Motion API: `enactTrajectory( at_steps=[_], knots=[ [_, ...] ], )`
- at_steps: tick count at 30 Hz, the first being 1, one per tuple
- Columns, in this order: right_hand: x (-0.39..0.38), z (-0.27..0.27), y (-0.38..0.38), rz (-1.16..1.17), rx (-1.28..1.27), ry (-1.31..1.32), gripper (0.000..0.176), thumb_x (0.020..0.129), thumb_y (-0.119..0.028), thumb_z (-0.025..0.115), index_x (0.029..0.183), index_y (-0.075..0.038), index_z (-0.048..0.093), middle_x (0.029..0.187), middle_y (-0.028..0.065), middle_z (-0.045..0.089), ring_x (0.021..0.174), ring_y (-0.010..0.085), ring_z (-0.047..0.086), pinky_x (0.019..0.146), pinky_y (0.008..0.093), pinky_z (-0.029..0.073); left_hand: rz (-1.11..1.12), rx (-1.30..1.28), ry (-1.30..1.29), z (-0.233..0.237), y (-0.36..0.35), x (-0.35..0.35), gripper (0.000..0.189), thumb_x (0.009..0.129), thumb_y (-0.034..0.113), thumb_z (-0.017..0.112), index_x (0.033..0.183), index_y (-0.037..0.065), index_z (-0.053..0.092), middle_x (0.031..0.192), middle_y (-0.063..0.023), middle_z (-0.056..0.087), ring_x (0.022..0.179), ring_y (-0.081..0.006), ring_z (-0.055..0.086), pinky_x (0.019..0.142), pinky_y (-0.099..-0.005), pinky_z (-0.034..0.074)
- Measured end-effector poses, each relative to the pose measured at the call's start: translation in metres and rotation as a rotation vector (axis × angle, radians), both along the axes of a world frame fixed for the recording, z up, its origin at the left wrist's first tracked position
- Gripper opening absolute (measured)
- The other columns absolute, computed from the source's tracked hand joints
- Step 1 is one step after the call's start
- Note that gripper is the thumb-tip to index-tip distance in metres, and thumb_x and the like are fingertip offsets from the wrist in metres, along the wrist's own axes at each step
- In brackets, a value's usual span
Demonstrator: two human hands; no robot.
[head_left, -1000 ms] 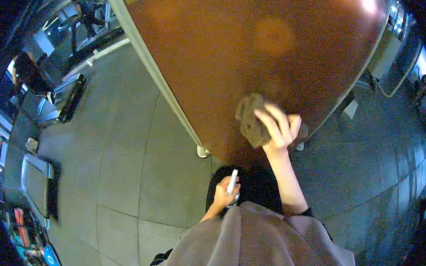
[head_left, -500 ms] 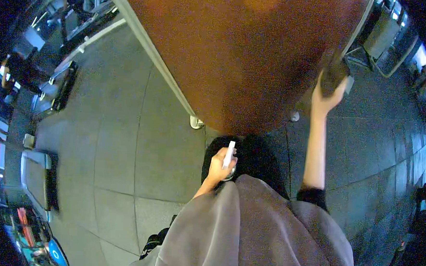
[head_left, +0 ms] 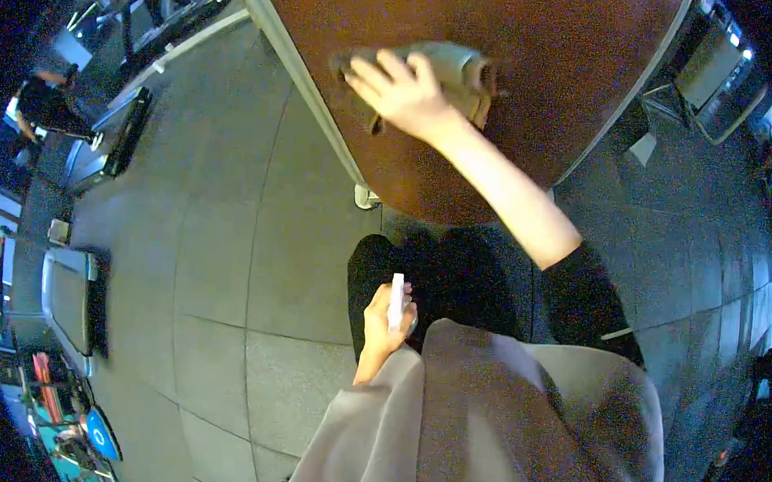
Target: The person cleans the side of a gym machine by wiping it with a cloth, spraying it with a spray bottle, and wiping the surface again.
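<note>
My right hand (head_left: 402, 93) lies with its fingers spread over a grey-brown cloth (head_left: 461, 66), pressing it against a large brown panel (head_left: 542, 92) with a metal edge. Folds of the cloth stick out beyond the fingers, slightly smeared by motion. Down in front of my body, my left hand (head_left: 380, 321) is closed around a spray bottle (head_left: 397, 301). Only its narrow white top shows clearly; the fingers hide most of the body.
Dark tiled floor (head_left: 220, 232) surrounds the panel. To the left stand treadmills (head_left: 69, 299) and a person in dark clothes (head_left: 48, 110). A framed grey piece of equipment (head_left: 707, 70) is at the upper right. A blue round item (head_left: 101, 434) is at the lower left.
My right hand has swept the cloth leftward from the panel's right edge to its left-middle part. My left hand with the spray bottle has shifted slightly left and down.
</note>
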State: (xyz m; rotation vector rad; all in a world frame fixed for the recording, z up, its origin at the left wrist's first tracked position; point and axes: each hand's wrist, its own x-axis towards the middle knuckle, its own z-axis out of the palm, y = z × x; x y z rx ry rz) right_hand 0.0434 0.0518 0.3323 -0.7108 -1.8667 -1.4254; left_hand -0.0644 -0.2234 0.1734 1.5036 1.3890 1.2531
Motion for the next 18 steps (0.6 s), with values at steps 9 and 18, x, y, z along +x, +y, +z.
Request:
enactTrajectory(
  at_steps=[9, 18],
  knots=[
    [0.033, -0.158, -0.021, -0.020, -0.367, -0.293, 0.036, 0.079, -0.025, 0.050, 0.112, -0.014, 0.061, 0.124, 0.0005, 0.052, 0.108, 0.0180, 0.050, 0.086, 0.0323, 0.040, -0.064, -0.239, -0.128, 0.023, -0.004, -0.015, 0.029, 0.070, 0.004, 0.059, 0.098, -0.002, 0.059, 0.095, -0.0136, 0.060, 0.078, -0.0226, 0.063, 0.067, -0.0316, 0.051],
    [0.226, -0.299, -0.085, -0.076, -0.955, -0.324, 0.032, 0.079, -0.016, 0.051, 0.109, -0.020, 0.062, 0.119, -0.0008, 0.052, 0.111, 0.0238, 0.045, 0.091, 0.0421, 0.038, -0.139, -0.001, -0.534, 0.076, 0.092, -0.060, 0.048, 0.073, 0.023, 0.067, 0.106, -0.008, 0.053, 0.089, -0.0132, 0.060, 0.076, -0.0250, 0.064, 0.069, -0.0364, 0.054]
  ],
)
